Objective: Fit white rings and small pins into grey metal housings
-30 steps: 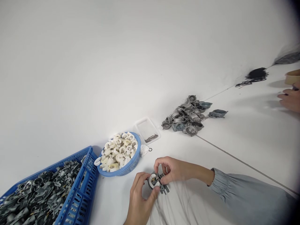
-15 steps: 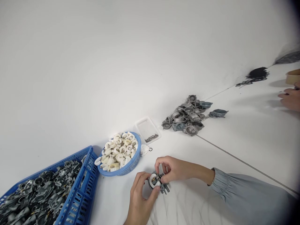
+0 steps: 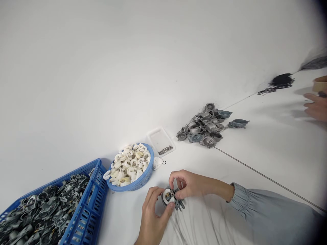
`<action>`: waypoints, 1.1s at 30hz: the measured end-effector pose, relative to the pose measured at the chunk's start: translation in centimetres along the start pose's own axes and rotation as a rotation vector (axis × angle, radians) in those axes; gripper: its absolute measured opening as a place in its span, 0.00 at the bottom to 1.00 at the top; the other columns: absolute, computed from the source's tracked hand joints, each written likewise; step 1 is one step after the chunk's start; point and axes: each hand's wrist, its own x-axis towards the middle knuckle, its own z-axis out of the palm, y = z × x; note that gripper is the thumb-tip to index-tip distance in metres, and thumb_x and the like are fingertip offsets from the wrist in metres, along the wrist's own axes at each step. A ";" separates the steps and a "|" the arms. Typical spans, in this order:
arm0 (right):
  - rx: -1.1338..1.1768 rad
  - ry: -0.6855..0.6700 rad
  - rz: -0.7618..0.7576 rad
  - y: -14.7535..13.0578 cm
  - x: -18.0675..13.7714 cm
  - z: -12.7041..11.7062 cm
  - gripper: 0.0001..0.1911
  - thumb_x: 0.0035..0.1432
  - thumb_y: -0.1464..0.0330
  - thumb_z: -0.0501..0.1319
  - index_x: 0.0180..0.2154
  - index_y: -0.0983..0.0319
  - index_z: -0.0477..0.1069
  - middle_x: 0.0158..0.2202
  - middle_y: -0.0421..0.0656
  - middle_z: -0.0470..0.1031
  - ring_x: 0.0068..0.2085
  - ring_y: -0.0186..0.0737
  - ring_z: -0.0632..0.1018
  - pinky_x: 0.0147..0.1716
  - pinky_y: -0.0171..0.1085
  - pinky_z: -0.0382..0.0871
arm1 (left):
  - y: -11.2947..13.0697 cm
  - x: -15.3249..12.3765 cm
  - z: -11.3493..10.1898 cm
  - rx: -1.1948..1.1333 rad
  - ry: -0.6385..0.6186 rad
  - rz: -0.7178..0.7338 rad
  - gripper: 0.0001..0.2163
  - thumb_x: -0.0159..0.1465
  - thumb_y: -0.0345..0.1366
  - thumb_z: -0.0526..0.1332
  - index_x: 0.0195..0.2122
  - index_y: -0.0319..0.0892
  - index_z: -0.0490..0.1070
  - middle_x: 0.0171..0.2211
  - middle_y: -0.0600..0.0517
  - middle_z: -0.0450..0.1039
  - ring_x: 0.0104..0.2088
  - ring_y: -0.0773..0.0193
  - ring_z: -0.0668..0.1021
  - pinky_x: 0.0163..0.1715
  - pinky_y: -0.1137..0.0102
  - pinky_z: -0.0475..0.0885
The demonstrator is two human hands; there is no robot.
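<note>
My left hand [image 3: 155, 212] grips a grey metal housing [image 3: 180, 206] near the front of the white table, thumb and fingers on either side of it. Seated in the housing is a white ring-shaped part [image 3: 167, 197] with small brass-coloured metal bits at its middle. From the right, my right hand [image 3: 184, 185] reaches onto the housing's upper right edge, its thumb and fingertips bent together there. What those fingertips pinch, if anything, is too small and covered to make out.
A blue round basket [image 3: 143, 182] holds white rings; beside it is a white tray [image 3: 170, 152] with small pins. Left stands a blue crate [image 3: 88, 211] of dark metal parts. Grey housings [image 3: 204, 126] lie piled beyond a thin rod [image 3: 255, 166]. Another person's hand [image 3: 316, 106] is far right.
My hands and the housing stay almost in place. At the far right the other person's hand has shifted slightly.
</note>
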 end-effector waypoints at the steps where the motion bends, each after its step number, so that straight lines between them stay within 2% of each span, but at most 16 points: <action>1: -0.002 0.000 -0.005 0.0 0.0 0.0 0.20 0.51 0.63 0.75 0.46 0.60 0.78 0.30 0.34 0.70 0.27 0.31 0.68 0.30 0.33 0.62 | 0.0 0.0 0.0 -0.003 0.004 0.000 0.11 0.70 0.44 0.66 0.49 0.46 0.78 0.46 0.46 0.78 0.47 0.51 0.80 0.47 0.60 0.76; 9: -0.001 -0.025 -0.002 -0.3 -0.1 0.0 0.20 0.51 0.67 0.73 0.47 0.60 0.77 0.29 0.35 0.71 0.28 0.33 0.69 0.29 0.34 0.63 | -0.1 0.0 -0.1 0.002 -0.008 0.015 0.10 0.70 0.41 0.67 0.50 0.47 0.77 0.47 0.46 0.78 0.48 0.52 0.80 0.48 0.61 0.76; 14: 0.015 -0.013 -0.062 0.2 0.0 0.1 0.22 0.49 0.62 0.77 0.45 0.60 0.77 0.35 0.38 0.73 0.35 0.37 0.73 0.33 0.34 0.65 | -0.2 0.0 -0.1 0.007 -0.015 0.018 0.10 0.70 0.41 0.66 0.50 0.46 0.77 0.47 0.46 0.78 0.47 0.51 0.80 0.48 0.60 0.77; 26: 0.000 -0.010 -0.020 0.1 0.1 0.1 0.22 0.50 0.62 0.77 0.46 0.60 0.77 0.30 0.35 0.71 0.28 0.33 0.68 0.30 0.33 0.62 | -0.2 0.0 -0.1 0.014 0.000 0.028 0.11 0.70 0.43 0.66 0.51 0.46 0.78 0.47 0.45 0.78 0.47 0.51 0.81 0.47 0.60 0.78; 33: 0.001 -0.034 -0.018 -0.1 -0.2 -0.1 0.24 0.50 0.61 0.77 0.48 0.60 0.77 0.30 0.35 0.71 0.30 0.33 0.70 0.31 0.34 0.63 | -0.4 0.0 0.0 0.010 -0.005 0.019 0.11 0.71 0.44 0.66 0.50 0.46 0.77 0.48 0.44 0.78 0.47 0.51 0.80 0.48 0.59 0.77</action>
